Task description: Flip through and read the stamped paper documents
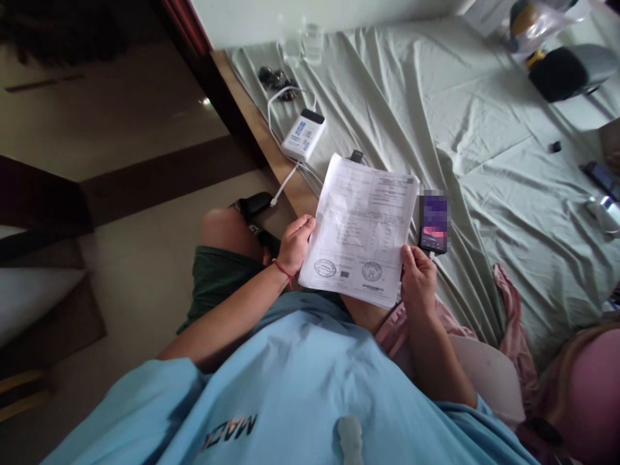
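A printed paper form (361, 226) with two round stamps near its lower edge is held up over my lap. My left hand (294, 244) grips its left edge; a red string circles that wrist. My right hand (417, 276) pinches the form's lower right corner. A phone (434, 223) with a lit screen lies on the sheet just beyond my right hand, a cable plugged into its near end.
A pale green sheet (484, 129) covers the bed. A white power bank (303, 134) with white cables lies near the bed's wooden edge (256, 129), two glasses (303, 44) behind it. A black-and-grey bag (569, 70) sits far right. Pink cloth (508, 323) lies beside me.
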`<state>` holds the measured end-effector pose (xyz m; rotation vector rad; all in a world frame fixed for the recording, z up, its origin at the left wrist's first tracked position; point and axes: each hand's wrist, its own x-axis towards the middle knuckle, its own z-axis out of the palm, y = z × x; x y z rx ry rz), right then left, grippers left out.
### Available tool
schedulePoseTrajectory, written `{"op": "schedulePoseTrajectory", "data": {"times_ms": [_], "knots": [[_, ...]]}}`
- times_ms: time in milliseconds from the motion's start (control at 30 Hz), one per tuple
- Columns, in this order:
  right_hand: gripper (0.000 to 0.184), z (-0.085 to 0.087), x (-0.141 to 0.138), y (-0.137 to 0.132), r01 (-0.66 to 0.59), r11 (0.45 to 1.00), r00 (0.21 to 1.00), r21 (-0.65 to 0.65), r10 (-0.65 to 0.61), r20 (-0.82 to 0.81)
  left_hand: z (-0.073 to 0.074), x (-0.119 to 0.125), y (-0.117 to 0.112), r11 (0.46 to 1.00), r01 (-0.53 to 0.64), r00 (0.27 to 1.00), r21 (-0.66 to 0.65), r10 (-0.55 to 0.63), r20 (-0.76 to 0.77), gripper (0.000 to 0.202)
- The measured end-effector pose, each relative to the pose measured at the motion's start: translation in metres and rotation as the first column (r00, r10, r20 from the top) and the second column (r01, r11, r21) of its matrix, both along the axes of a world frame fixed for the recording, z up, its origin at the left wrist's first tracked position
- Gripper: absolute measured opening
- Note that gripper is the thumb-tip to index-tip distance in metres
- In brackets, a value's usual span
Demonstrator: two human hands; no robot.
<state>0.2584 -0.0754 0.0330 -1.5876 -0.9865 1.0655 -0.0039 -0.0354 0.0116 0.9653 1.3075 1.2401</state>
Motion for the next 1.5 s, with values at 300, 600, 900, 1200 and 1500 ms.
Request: {"op": "schedulePoseTrajectory", "data": {"times_ms": [300, 600, 900, 1200, 1500], "knots": [[0.036, -0.005, 0.003, 0.003, 0.027, 0.999, 0.996, -0.032, -0.029, -0.084, -0.01, -0.004, 0.006, 0.995, 0.05, 0.997, -0.084, -0.045, 0.059, 0.034], [0.038, 0.001, -0.001, 0.001, 0.031, 0.999, 0.999, -0.017, -0.031, -0.024, -0.014, -0.009, 0.01, 0.994, 0.102, 0.954, 0.037, -0.088, -0.286, 0.037], [0.039, 0.001, -0.001, 0.0, 0.014, 0.999, 1.0, -0.049, -0.015, -0.014, -0.011, -0.008, 0.007, 0.989, 0.127, 0.94, 0.078, -0.095, -0.326, 0.044], [0.04, 0.005, -0.004, 0.003, -0.028, 0.997, 0.996, -0.069, 0.022, -0.082, -0.008, -0.01, 0.006, 0.99, 0.12, 0.961, 0.074, -0.097, -0.261, 0.04], [0.045, 0.001, -0.003, 0.003, -0.081, 0.993, 0.988, -0.089, 0.068, -0.142, -0.017, -0.008, 0.006, 0.999, 0.031, 0.999, -0.028, -0.029, 0.04, 0.04]]}}
